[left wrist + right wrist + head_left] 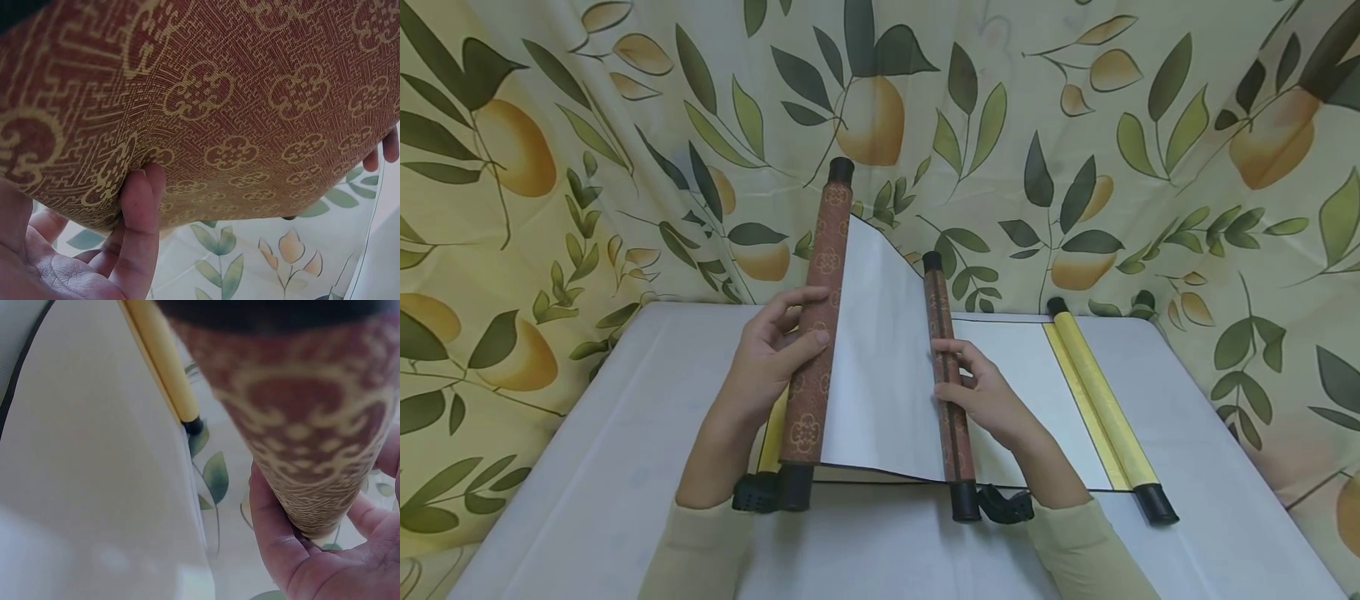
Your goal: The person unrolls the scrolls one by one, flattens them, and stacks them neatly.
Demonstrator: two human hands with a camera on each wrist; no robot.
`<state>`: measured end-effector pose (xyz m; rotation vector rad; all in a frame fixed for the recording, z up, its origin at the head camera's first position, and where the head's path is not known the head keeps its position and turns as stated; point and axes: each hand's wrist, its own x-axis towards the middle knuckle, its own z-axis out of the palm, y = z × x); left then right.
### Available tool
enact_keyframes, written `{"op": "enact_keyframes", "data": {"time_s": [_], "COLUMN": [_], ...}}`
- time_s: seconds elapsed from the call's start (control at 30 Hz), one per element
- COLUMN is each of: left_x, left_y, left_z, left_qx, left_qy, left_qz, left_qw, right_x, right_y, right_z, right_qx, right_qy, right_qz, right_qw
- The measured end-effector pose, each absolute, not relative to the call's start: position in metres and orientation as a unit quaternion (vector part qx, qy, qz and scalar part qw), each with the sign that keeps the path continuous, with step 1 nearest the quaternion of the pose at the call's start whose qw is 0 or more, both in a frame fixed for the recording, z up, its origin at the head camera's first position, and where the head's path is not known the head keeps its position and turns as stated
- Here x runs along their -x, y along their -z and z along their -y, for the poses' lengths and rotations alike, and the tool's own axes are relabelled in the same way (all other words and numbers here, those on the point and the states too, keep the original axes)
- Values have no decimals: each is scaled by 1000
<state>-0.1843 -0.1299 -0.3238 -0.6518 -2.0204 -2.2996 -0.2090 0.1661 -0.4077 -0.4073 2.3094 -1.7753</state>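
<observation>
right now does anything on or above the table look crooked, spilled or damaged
No spill or damage shows. Only the red-backed scroll looks askew: the left hand and right hand hold it tilted above the yellow-edged scroll on the table, partly covering it.

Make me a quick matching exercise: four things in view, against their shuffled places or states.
1. Left hand
2. Right hand
3. Far-right yellow roll
4. Fruit-print cloth

A. Resting on the white table
B. Gripping the thicker red roll
C. Behind the table
D. Holding the thinner red roll

Pairs: 1-B; 2-D; 3-A; 4-C
</observation>
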Motion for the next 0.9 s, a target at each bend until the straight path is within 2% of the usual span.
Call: {"op": "enact_keyframes", "data": {"time_s": [0.9], "left_x": [178], "left_y": [313], "left_z": [140], "left_qx": [203], "left_qy": [738], "left_qz": [641], "left_qw": [49], "right_x": [208], "right_y": [405], "right_z": [-166], "right_qx": [143], "right_qy": [598], "right_qz": [-782], "right_qw": [98]}}
